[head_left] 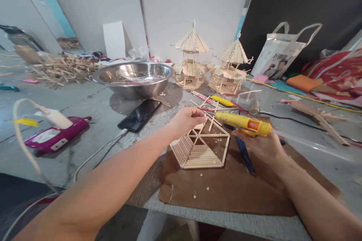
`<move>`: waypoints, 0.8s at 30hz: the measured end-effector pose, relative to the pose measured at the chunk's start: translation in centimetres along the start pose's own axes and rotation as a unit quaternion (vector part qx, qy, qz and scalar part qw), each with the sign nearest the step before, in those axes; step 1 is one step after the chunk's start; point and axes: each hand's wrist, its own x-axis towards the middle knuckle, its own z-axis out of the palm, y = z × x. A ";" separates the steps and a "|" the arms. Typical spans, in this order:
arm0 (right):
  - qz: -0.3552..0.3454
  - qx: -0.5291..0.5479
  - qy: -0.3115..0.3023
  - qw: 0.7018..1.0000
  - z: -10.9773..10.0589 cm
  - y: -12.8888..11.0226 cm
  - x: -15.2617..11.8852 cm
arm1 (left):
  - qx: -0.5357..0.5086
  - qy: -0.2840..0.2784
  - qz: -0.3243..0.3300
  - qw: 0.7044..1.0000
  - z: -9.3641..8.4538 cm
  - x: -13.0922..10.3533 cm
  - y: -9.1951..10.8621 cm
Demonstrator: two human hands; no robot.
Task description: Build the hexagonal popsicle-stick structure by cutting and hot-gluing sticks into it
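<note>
My right hand (pixel 261 148) is wrapped around a yellow glue gun (pixel 240 121), its nozzle pointing left. A long clear glue stick (pixel 311 145) juts from the gun's back end. Just beyond the nozzle, my left hand (pixel 190 120) is closed in a pinch; what sits between the fingertips is too small to make out. Below both hands lies a six-sided frame of thin wooden sticks (pixel 202 156), with some sections filled by rows of sticks and others open. A blue tool (pixel 244 154) is partly hidden under my right hand.
The frame rests on a brown board (pixel 212 196). Behind are two stick pagodas (pixel 193 67), a steel bowl (pixel 135 86), a phone (pixel 140 115) and a yellow cutter (pixel 222 101). Leftward are a purple power strip (pixel 60 133) with cables and a stick pile (pixel 62 68). A bag (pixel 278 54) stands right.
</note>
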 end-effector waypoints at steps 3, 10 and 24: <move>0.030 0.084 -0.006 0.996 0.1 -0.5 0.1 | 0.102 0.034 0.052 0.993 0.0 0.0 0.0; 0.089 0.189 0.008 0.978 0.3 -2.0 0.3 | 0.213 0.054 0.093 0.971 -0.1 0.1 -0.4; 0.114 0.210 -0.008 0.971 0.2 -2.1 0.3 | 0.261 0.065 0.130 0.954 -0.1 -0.1 -0.4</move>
